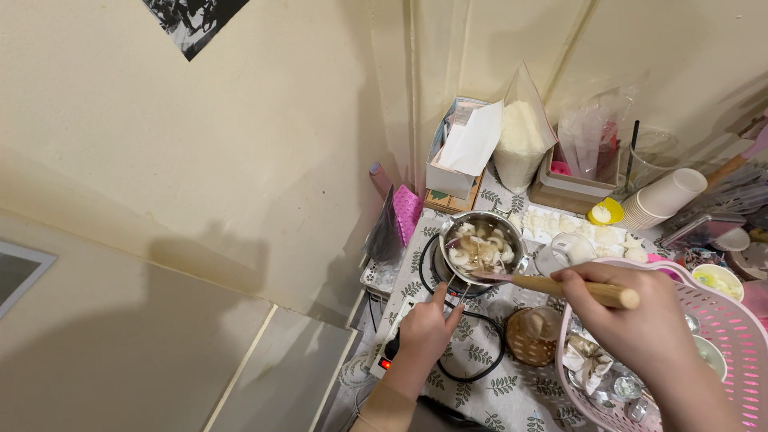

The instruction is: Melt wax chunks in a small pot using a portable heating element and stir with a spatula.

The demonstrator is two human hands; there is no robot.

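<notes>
A small steel pot [482, 247] with pale sliced pieces in liquid sits on a black hot plate [436, 276]. My left hand [426, 328] grips the pot's thin handle at its near side. My right hand [636, 316] holds a wooden spatula [560, 286] by its handle, and the flat end rests at the pot's near rim.
A pink plastic basket [724, 320] with small bowls stands at the right. A brown woven bowl [534, 336] sits below the pot. Behind it are a white tray [576, 228], stacked paper cups [664, 198], a bag of white grains [520, 136] and boxes. A power strip [390, 350] lies at the table's left edge.
</notes>
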